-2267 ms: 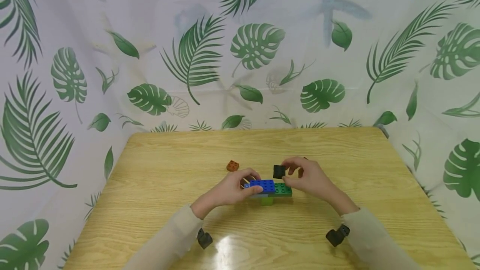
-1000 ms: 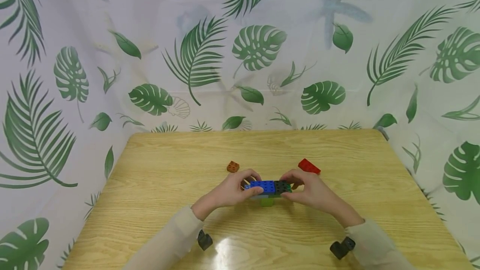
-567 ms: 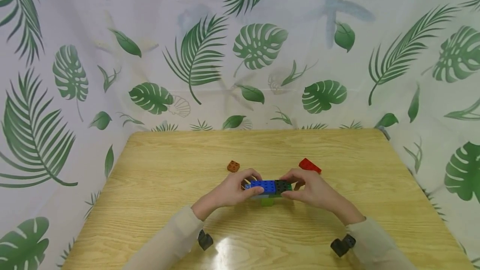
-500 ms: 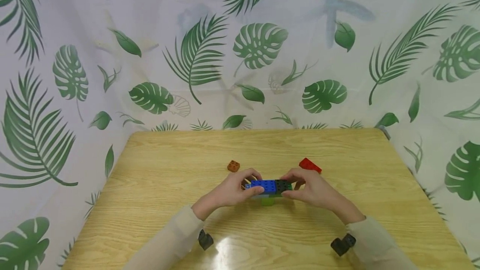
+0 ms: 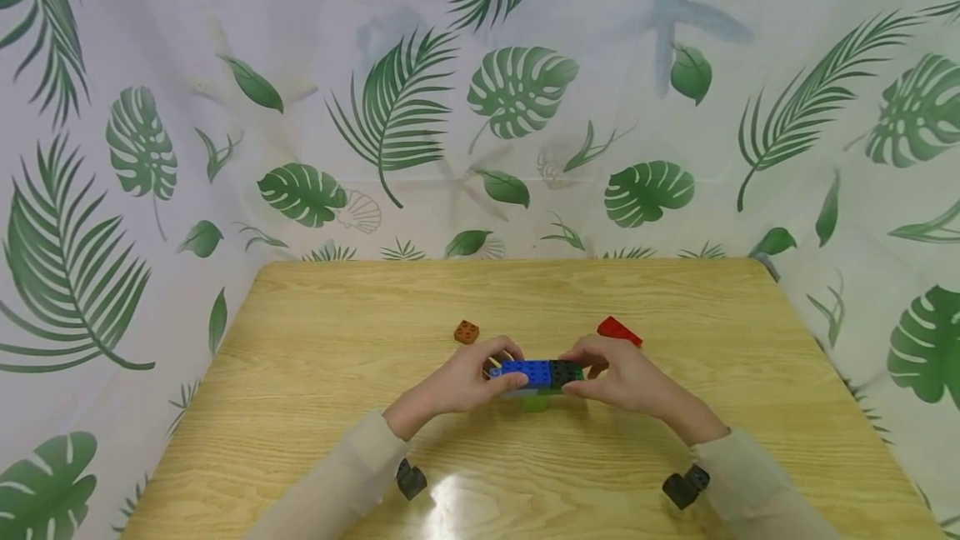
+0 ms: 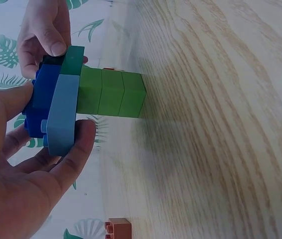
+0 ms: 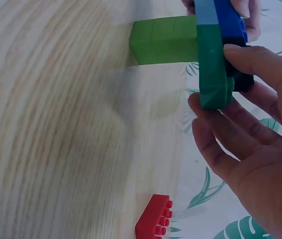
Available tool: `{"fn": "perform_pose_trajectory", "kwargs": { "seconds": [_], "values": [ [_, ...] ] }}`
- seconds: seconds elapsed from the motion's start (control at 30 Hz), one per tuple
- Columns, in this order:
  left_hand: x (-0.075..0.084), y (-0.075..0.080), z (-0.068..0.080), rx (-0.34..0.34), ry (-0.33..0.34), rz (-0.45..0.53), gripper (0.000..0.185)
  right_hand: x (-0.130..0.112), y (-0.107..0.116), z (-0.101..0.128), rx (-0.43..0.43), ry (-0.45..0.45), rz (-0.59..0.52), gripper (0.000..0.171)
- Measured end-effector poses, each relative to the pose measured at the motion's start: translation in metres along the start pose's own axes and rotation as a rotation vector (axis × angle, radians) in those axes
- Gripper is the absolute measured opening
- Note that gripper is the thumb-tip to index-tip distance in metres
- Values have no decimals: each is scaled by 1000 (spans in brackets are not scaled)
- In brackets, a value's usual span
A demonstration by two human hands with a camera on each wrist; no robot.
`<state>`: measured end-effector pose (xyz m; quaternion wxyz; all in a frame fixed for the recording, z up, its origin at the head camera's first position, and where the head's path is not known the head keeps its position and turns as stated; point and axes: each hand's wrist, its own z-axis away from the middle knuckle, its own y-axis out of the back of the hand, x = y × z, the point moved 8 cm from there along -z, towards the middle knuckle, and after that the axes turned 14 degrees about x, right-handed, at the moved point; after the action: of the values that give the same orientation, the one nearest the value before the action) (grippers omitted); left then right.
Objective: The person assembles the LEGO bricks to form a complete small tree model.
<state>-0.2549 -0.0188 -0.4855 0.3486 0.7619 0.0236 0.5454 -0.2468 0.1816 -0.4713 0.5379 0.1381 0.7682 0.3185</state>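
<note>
A T-shaped build of toy bricks stands on the table, its stem a column of lime green bricks (image 6: 113,92). Across the column's top lie a light blue brick (image 6: 62,112) and a dark green brick (image 7: 211,64). The upper layer is a blue brick (image 5: 528,372) beside a black brick (image 5: 562,370). My left hand (image 5: 465,375) grips the left end, thumb on the blue brick and fingers around the light blue one. With thumb and fingers my right hand (image 5: 622,373) pinches the black brick, fingertips also at the dark green brick's end.
An orange-brown brick (image 5: 467,332) lies on the table (image 5: 360,307) behind the left hand. Behind the right hand is a red sloped brick (image 5: 619,330). A leaf-print cloth (image 5: 420,215) hangs along the table's back and sides.
The right hand brought the black brick down and placed it on the dark green brick, beside the blue one. The red brick came into sight. During the last second both hands stay almost still.
</note>
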Motion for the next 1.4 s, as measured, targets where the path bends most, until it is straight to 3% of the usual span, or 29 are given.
{"fn": "perform_pose_trajectory", "kwargs": {
  "seconds": [0.3,0.77,1.4],
  "values": [
    [0,1,0,-2,-11,-14,30,4,-3,1,-24,-40,-63,31],
    [3,-1,1,-4,-10,-1,31,9,-5,4,46,-44,-23,36],
    [-1,2,4,12,-19,-20,42,5,-6,3,53,-20,-19,36]
  ]
}}
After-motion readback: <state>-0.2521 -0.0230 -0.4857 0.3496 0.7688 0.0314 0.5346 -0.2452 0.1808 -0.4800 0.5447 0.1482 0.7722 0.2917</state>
